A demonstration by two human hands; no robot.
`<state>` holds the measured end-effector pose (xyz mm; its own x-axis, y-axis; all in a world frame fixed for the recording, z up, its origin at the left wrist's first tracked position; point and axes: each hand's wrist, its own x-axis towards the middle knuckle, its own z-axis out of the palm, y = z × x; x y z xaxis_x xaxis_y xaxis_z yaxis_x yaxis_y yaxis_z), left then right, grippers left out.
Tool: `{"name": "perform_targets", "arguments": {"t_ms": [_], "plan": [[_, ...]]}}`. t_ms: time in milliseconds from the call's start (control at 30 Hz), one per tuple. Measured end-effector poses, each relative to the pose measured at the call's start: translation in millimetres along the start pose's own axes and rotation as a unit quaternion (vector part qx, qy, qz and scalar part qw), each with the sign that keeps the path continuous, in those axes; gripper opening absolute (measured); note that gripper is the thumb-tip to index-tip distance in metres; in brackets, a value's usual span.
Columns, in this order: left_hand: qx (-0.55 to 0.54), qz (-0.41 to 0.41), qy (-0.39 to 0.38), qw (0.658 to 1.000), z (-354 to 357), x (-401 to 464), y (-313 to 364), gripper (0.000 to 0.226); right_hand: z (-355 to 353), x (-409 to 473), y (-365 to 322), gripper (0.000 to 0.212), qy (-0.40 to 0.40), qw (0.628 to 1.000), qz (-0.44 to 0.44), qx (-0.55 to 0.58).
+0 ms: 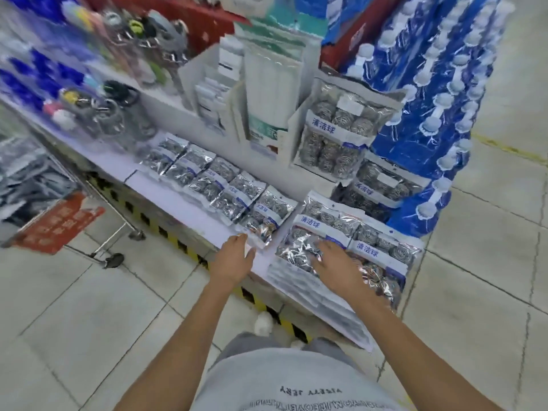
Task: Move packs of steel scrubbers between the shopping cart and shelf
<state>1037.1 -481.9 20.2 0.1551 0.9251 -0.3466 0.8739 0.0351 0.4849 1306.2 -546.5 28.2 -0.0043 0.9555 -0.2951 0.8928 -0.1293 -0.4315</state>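
Shiny packs of steel scrubbers lie on the low white shelf (207,226). A row of several small packs (213,182) runs along the shelf, the nearest small pack (267,221) at its front end. Large packs (350,241) lie stacked at the shelf's right corner. My right hand (335,262) rests flat on the nearest large pack, fingers spread. My left hand (234,256) hovers at the shelf edge, fingertips touching the nearest small pack's corner, holding nothing. The shopping cart (50,197) stands at the left, blurred.
More large scrubber packs (338,134) stand upright in a white box behind. Stacked water bottle cases (430,114) rise at the right. White boxes of goods (261,84) and drinking bottles (124,114) fill the shelves. The cart's wheels (114,259) sit on the tiled floor.
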Motion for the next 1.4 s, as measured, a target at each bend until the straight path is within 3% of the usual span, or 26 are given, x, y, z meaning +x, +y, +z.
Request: {"name": "perform_targets", "arguments": {"t_ms": [200, 367, 600, 800, 933, 1400], "plan": [[0.009, -0.081, 0.133, 0.988, -29, -73, -73, 0.032, 14, 30, -104, 0.044, -0.018, 0.983, -0.175, -0.052], [-0.013, -0.164, 0.216, 0.962, -54, -121, -136, 0.043, 35, 49, -192, 0.056, -0.050, 0.956, -0.282, -0.067], [-0.034, -0.231, 0.286, 0.929, -88, -160, -216, 0.047, 82, 77, -306, 0.059, -0.075, 0.930, -0.353, -0.068], [-0.069, -0.276, 0.316, 0.905, -115, -171, -273, 0.046, 115, 98, -389, 0.054, -0.094, 0.916, -0.386, -0.066], [-0.078, -0.288, 0.320, 0.899, -134, -159, -304, 0.042, 134, 118, -429, 0.061, -0.121, 0.912, -0.384, -0.075], [-0.093, -0.350, 0.297, 0.884, -281, -26, -466, 0.050, 214, 290, -574, 0.061, -0.214, 0.909, -0.351, -0.073]]}}
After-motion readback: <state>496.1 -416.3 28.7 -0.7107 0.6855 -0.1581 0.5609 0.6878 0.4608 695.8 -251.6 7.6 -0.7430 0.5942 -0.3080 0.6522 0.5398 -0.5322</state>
